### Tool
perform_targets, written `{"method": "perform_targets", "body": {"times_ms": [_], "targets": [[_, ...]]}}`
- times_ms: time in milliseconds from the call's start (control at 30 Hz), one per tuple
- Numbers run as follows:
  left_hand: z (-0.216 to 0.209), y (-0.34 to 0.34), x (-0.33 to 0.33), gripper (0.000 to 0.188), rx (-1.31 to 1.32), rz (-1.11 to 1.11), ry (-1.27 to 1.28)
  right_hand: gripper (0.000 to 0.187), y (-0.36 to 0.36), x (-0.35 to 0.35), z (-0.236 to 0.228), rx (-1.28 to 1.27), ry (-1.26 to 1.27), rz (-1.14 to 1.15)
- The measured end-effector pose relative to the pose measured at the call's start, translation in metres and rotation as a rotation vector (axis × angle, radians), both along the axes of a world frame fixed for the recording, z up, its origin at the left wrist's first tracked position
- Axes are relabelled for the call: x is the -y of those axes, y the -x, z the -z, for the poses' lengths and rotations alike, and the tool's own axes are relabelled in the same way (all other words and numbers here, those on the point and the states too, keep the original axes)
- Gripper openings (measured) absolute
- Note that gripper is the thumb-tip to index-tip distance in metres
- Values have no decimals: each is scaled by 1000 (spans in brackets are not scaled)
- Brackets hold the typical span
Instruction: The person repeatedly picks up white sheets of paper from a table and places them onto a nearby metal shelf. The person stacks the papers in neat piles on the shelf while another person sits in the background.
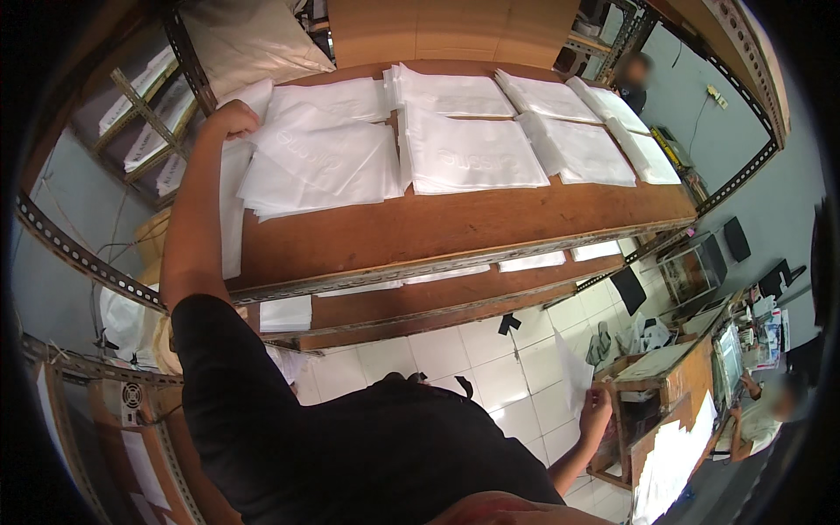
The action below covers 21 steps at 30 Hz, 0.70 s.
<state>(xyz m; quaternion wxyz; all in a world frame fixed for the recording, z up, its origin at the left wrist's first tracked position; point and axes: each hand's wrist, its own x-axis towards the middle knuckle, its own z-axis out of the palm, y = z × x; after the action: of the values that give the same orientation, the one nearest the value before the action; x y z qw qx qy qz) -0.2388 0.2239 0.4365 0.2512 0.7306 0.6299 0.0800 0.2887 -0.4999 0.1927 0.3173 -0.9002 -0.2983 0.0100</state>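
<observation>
My left arm reaches up to the left end of a brown wooden shelf. There my left hand [234,121] is closed among white bags, its fingers curled at their edge; what lies in the fingers is hidden. Beside it, a loose, fanned stack of flat white bags [319,166] lies on the shelf board [437,229]. Low on the right, my right hand [597,404] pinches a thin white sheet [573,372], which stands up from the fingers, away from the shelf. I cannot tell whether this sheet is a bag or paper.
More stacks of white bags [472,156] line the shelf in two rows. A lower shelf [376,317] bears further white stacks. A perforated metal post [188,52] rises by my left hand. At right stands a wooden desk [674,367], with a person [757,424] seated beyond it.
</observation>
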Motion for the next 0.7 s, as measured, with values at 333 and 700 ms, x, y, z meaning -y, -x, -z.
{"method": "perform_targets", "body": {"times_ms": [333, 700], "targets": [[-21, 2, 44, 33, 310, 64, 49, 10, -2, -4, 5, 12, 17, 15], [-4, 28, 159, 30, 608, -223, 154, 9, -8, -29, 17, -48, 8, -71]]}}
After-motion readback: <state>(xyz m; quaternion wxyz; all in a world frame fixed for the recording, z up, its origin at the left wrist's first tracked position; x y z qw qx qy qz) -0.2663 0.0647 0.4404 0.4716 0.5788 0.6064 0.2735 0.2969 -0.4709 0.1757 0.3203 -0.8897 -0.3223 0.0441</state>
